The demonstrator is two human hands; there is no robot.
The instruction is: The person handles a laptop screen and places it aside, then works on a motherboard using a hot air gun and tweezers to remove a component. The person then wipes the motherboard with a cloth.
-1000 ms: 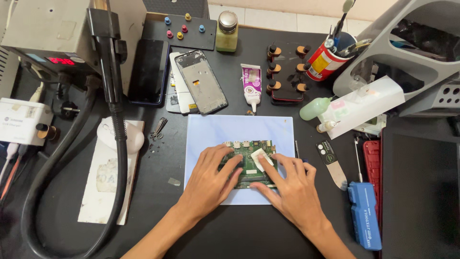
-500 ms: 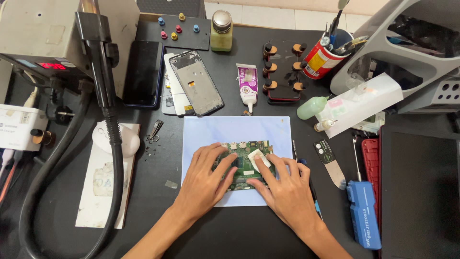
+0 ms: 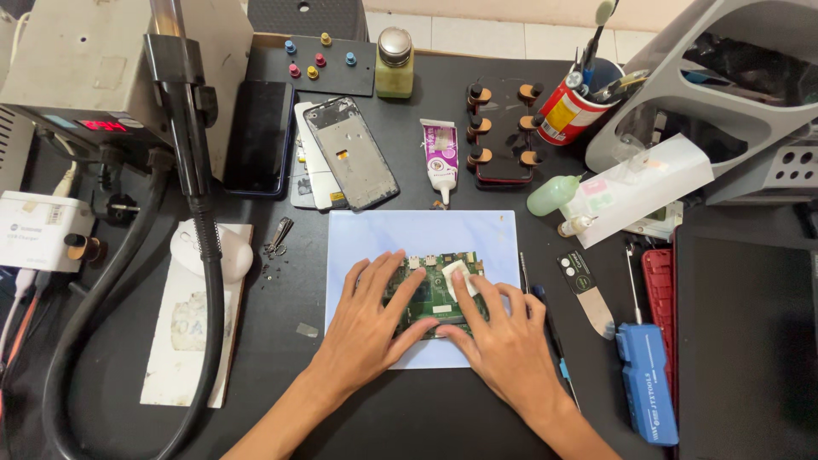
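A green circuit board (image 3: 433, 294) lies on a pale blue mat (image 3: 426, 234) in the middle of the black bench. My left hand (image 3: 368, 328) lies flat on the board's left side with its fingers spread. My right hand (image 3: 503, 341) rests on the board's right side, and its index finger presses a small white pad (image 3: 457, 274) onto the board's upper right part. Both hands hide much of the board.
A phone frame (image 3: 351, 153) and a dark phone (image 3: 258, 136) lie behind the mat, beside a glue tube (image 3: 440, 158). A hot-air station (image 3: 77, 77) with its black hose (image 3: 200, 255) stands at left. A blue tool case (image 3: 648, 383) and a red cup of tools (image 3: 567, 106) sit at right.
Both hands stay on the board; the right index finger has shifted the white pad slightly on it. The view has tilted a little, so things sit lower in the picture.
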